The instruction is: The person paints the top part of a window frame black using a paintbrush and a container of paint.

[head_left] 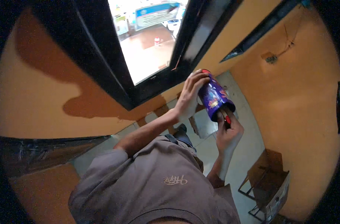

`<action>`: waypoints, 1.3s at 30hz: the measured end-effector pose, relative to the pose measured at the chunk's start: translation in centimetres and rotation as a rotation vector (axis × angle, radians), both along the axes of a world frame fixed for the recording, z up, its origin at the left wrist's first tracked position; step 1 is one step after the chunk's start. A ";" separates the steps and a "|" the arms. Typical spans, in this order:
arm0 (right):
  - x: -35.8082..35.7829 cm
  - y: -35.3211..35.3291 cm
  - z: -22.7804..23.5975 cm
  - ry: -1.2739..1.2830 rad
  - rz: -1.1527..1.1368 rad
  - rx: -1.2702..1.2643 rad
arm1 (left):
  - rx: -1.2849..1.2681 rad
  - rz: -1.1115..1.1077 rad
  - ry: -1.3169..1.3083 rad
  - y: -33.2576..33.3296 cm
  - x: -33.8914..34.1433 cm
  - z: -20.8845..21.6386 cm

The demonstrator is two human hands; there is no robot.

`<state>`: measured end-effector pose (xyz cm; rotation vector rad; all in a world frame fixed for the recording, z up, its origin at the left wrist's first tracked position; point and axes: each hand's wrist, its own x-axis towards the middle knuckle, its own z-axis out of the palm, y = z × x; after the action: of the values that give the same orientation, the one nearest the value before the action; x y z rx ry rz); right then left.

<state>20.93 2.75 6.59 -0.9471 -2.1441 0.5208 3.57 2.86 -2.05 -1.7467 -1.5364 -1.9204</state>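
Standing on pale floor tiles (248, 130) between orange walls (308, 112).

Purple canister (214, 98): glossy printed wrap, sheen along its side, gripped by left hand (189, 98) and right hand (229, 135) | T-shirt (151, 183) below canister: soft matt grey cloth | Wall (39, 97) left of canister: matt orange paint | Window frame (102, 63) above canister: glossy black | Floor (248, 142) beneath canister: smooth pale tile.

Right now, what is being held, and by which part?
A purple can, held in both hands: the left hand wraps its upper end, and the right hand supports its lower end from beneath.
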 end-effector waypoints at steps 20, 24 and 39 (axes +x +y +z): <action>1.3 -0.1 -1.1 0.285 -0.043 -0.635 | -0.106 0.091 0.142 -1.7 -0.8 -0.2; 1.8 -1.0 -0.4 0.390 -0.035 -0.673 | -0.091 0.127 0.102 -2.1 -1.0 -0.5; 2.6 0.7 -4.3 1.115 -0.164 -0.767 | -0.215 0.140 -0.105 -2.5 0.0 -1.8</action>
<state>23.55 3.48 2.26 -0.8655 -0.8368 1.4273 3.53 0.36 -3.81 -1.5856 -1.9109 -1.8657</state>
